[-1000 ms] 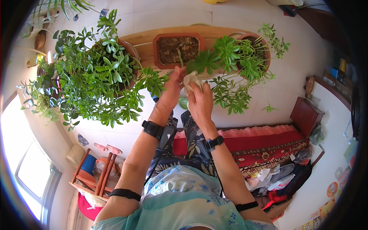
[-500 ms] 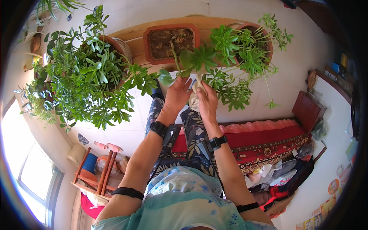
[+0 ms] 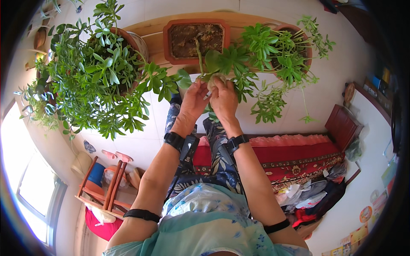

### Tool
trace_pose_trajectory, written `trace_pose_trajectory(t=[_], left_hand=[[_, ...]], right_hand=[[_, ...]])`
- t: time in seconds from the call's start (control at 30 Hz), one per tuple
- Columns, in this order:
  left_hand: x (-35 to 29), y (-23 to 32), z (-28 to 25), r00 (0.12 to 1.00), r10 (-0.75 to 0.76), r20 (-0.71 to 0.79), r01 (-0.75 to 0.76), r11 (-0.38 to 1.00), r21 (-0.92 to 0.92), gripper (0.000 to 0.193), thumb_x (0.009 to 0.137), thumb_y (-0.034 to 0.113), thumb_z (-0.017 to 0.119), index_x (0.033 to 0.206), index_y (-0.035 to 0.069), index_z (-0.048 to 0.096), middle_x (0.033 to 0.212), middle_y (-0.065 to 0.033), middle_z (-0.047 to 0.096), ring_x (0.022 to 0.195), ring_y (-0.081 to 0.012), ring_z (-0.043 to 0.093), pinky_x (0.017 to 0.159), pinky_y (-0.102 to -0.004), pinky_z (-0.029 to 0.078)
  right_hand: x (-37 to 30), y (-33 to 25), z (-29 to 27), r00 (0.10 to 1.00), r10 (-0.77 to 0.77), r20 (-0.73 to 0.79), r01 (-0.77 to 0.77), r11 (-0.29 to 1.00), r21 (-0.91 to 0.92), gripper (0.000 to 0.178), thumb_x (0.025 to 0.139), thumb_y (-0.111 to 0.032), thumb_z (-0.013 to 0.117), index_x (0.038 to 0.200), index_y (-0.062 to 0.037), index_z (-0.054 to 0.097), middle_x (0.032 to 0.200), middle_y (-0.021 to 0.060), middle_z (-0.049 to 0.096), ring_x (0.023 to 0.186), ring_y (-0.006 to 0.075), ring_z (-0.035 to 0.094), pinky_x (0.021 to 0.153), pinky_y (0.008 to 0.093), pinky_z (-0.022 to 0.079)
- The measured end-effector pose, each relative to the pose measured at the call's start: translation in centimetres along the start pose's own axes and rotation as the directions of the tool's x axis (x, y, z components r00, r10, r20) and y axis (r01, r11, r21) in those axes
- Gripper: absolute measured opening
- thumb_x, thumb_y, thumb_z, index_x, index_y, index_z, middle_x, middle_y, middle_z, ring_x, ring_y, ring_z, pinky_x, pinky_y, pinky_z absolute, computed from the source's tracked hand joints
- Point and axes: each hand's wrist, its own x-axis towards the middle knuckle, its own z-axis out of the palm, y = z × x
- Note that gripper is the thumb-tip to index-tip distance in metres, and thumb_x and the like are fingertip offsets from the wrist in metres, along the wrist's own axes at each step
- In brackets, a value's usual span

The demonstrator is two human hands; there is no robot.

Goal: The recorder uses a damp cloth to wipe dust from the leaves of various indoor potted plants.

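Note:
A plant with a thick green stem [image 3: 200,55] leans out of a rectangular terracotta planter [image 3: 168,42] toward me, with broad round leaves near its end. My left hand [image 3: 193,104] is closed, fingertips pinched at a leaf close to the stem's end; the fingers cover most of that leaf. Beside it, my right hand [image 3: 224,101] grips a bunched pale cloth [image 3: 217,81] pressed against the same spot. One broad leaf [image 3: 184,79] sticks out left of my left hand, and another leaf [image 3: 212,60] stands just above the cloth.
A large bushy potted plant [image 3: 102,72] spreads on the left. At the right, a round pot [image 3: 308,53] holds trailing foliage reaching near my right hand. These pots stand on a wooden bench [image 3: 153,32]. Behind my legs is a red-covered seat [image 3: 294,149]; a wooden chair [image 3: 113,187] stands lower left.
My right hand has moved up and slightly left, bringing the hanging cloth up in a bunch to the leaf. My left hand's fingers have curled in closer. The view has shifted slightly.

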Motion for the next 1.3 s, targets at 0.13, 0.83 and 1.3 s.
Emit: trace_pose_trajectory(t=[0.13, 0.83, 1.3], left_hand=[[-1.5, 0.8, 1.6, 0.999, -0.021, 0.031, 0.019, 0.997, 0.077, 0.028, 0.093, 0.029, 0.058, 0.109, 0.005, 0.058, 0.116, -0.0119, 0.062, 0.116, -0.0247, 0.054, 0.102, -0.0429, 0.040], [-4.1, -1.6, -5.9, 0.970, 0.024, -0.241, 0.004, 0.993, 0.118, 0.025, 0.091, 0.033, 0.060, 0.106, 0.013, 0.060, 0.095, -0.0026, 0.063, 0.096, -0.0181, 0.057, 0.089, -0.0379, 0.045], [-7.0, -1.2, -3.7, 0.988, 0.019, 0.153, 0.007, 0.985, -0.171, 0.069, 0.094, 0.064, 0.037, 0.121, 0.003, 0.056, 0.118, -0.0145, 0.061, 0.106, -0.0262, 0.058, 0.098, -0.0379, 0.043]], right_hand=[[-0.1, 3.6, -0.6, 0.997, 0.056, 0.056, -0.052, 0.996, -0.078, 0.035, 0.085, -0.011, 0.055, 0.118, -0.0178, 0.063, 0.109, 0.0147, 0.064, 0.102, 0.0345, 0.060, 0.086, 0.0421, 0.049], [-4.9, 0.1, -1.5, 0.944, -0.320, 0.086, 0.322, 0.947, -0.009, 0.032, 0.084, -0.008, 0.060, 0.116, -0.0081, 0.061, 0.104, 0.0112, 0.060, 0.088, 0.0332, 0.056, 0.079, 0.0415, 0.048], [-7.6, -3.3, 2.0, 0.893, -0.403, 0.202, 0.441, 0.874, -0.206, 0.024, 0.083, -0.012, 0.061, 0.106, -0.0104, 0.066, 0.114, 0.0044, 0.061, 0.089, 0.0305, 0.057, 0.077, 0.0383, 0.051]])
